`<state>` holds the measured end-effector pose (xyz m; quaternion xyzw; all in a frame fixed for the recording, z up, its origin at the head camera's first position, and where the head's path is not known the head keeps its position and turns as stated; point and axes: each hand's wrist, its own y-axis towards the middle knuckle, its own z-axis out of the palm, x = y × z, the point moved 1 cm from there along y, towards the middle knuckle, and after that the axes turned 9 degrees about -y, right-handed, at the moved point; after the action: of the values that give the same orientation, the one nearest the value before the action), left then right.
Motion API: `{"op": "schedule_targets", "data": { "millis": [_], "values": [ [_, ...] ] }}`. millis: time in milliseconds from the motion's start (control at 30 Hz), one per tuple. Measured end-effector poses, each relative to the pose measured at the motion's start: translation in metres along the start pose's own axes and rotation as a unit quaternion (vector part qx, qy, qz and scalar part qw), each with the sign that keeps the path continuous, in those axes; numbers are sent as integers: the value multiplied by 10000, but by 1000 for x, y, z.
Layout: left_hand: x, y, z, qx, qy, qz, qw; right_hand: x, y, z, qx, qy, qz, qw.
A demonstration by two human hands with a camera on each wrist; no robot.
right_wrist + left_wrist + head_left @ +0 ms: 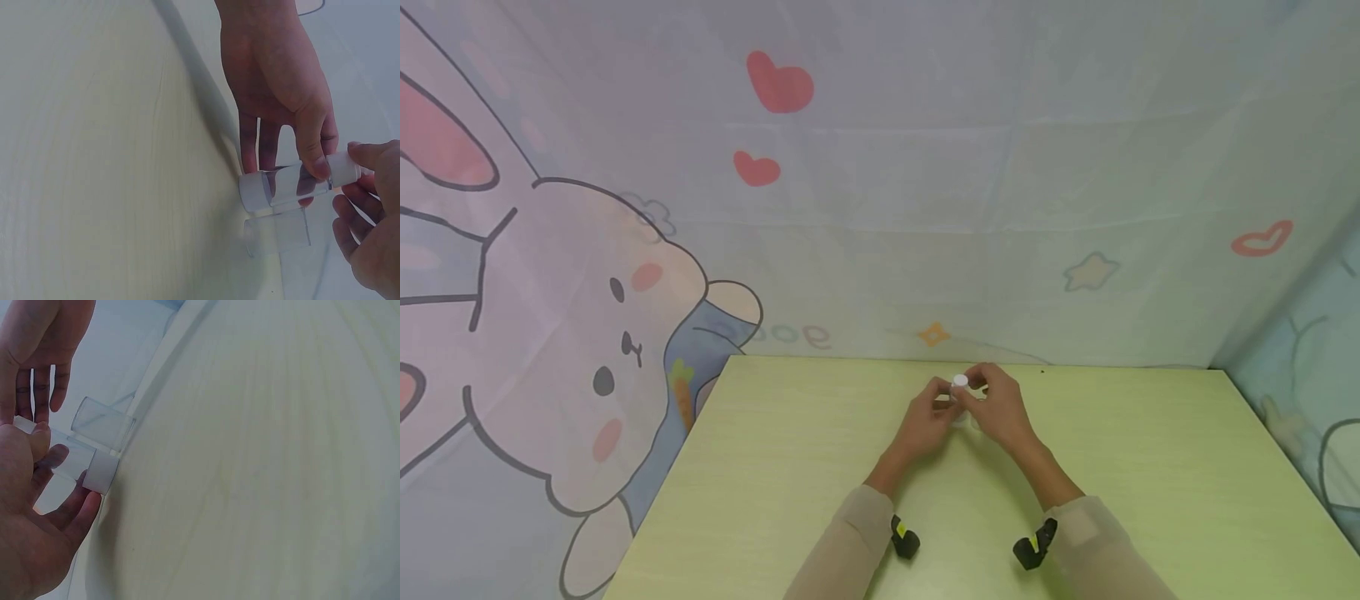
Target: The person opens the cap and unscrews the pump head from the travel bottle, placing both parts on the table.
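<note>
A small clear cylindrical bottle (287,184) with a white base (255,192) and a white top (960,381) stands upright close over the table. My left hand (925,423) grips its clear body between thumb and fingers, with fingertips near the white base in the left wrist view. My right hand (1002,408) has thumb and forefinger pinching the white top, while its other fingers hang loosely beside it. Right next to the bottle, a clear open cylinder like a cap (103,424) stands on the table; in the head view the hands partly hide it.
The pale wooden table (820,433) reaches back to a hanging cloth (880,275) printed with a rabbit, hearts and stars. Both hands work near the table's back edge. Black wrist-worn devices (906,540) show at the light sleeves (850,533).
</note>
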<state>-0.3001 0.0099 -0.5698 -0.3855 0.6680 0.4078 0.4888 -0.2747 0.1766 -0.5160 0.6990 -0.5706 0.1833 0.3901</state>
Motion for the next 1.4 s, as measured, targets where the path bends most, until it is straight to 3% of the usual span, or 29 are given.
{"op": "schedule_targets", "data": {
  "millis": [867, 1400],
  "values": [
    [2, 2, 0, 14, 94, 59, 9999, -1, -1, 0, 158, -66, -423, 9990],
    [0, 1, 0, 66, 49, 75, 9999, 2, -2, -1, 134, 92, -337, 9993]
  ]
}}
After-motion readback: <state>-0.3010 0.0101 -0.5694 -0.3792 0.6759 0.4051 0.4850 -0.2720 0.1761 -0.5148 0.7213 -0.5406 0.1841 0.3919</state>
